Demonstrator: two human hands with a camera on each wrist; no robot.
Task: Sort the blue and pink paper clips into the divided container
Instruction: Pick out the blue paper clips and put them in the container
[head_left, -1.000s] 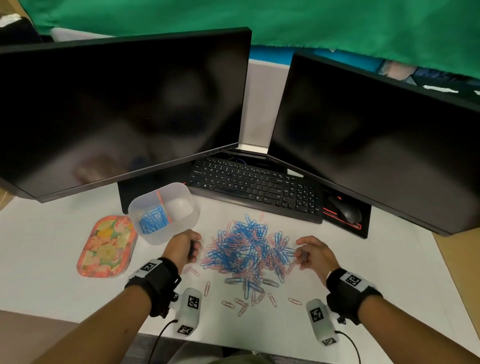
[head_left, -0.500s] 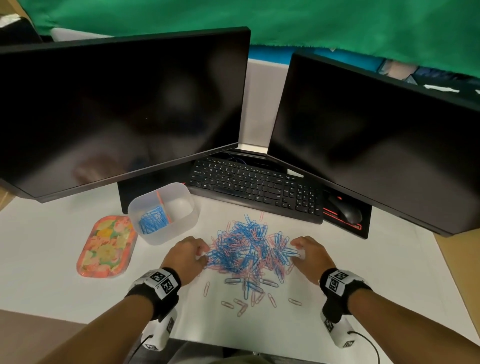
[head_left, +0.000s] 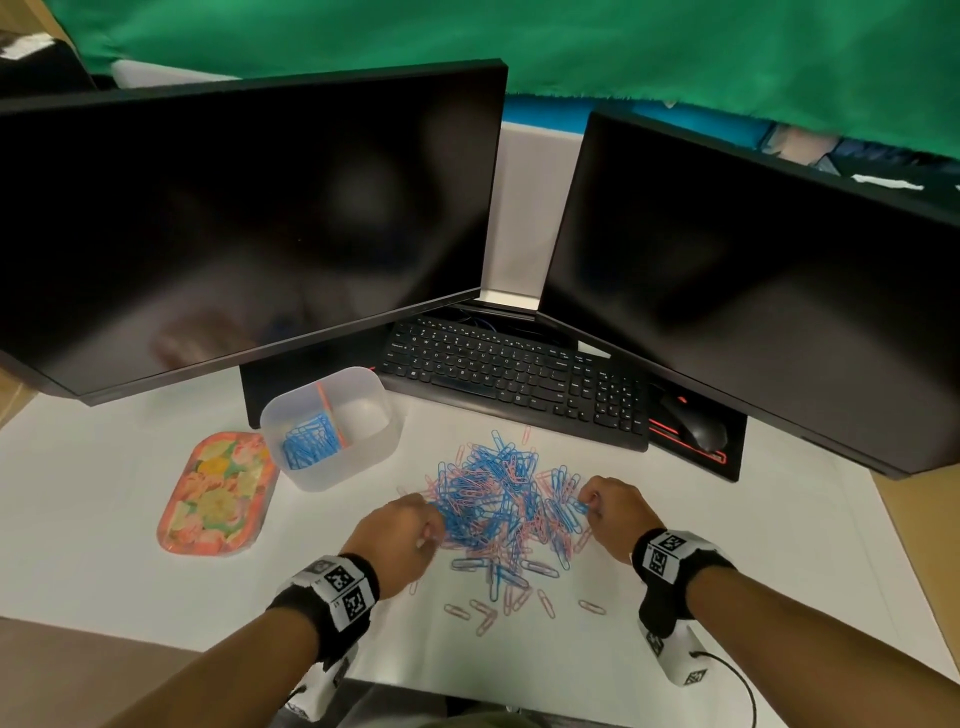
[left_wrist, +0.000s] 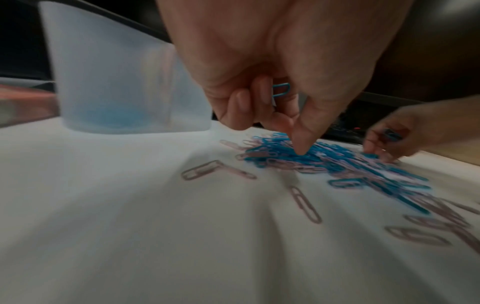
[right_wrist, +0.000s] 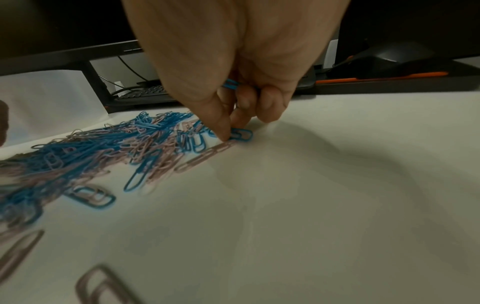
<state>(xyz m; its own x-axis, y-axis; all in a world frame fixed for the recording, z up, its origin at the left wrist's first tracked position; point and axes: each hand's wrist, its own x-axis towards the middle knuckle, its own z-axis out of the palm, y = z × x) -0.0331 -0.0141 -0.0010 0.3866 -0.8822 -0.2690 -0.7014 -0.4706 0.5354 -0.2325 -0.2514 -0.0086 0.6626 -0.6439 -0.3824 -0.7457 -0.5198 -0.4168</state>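
Pile (head_left: 506, 506) of blue and pink clips: wrist views blurred, count unreadable. Left hand (head_left: 400, 535), at pile's left edge: fingers curled round a blue clip (left_wrist: 280, 90). Right hand (head_left: 615, 512), at pile's right edge: thumb and finger pinching a blue clip (right_wrist: 241, 134), another tucked in palm. Container (head_left: 332, 428), left of pile and behind it: blue clips in left compartment.

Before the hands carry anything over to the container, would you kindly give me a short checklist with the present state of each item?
1. Left hand holds blue clips only: ok, one blue clip shows; more cannot tell.
2. Right hand holds blue: ok, blue clip tucked in its grip.
3. Right fingertips pinch the next blue clip: ok.
4. Container upright: ok.
5. Blue compartment has room: ok.
6. Other compartment free of blue: ok.
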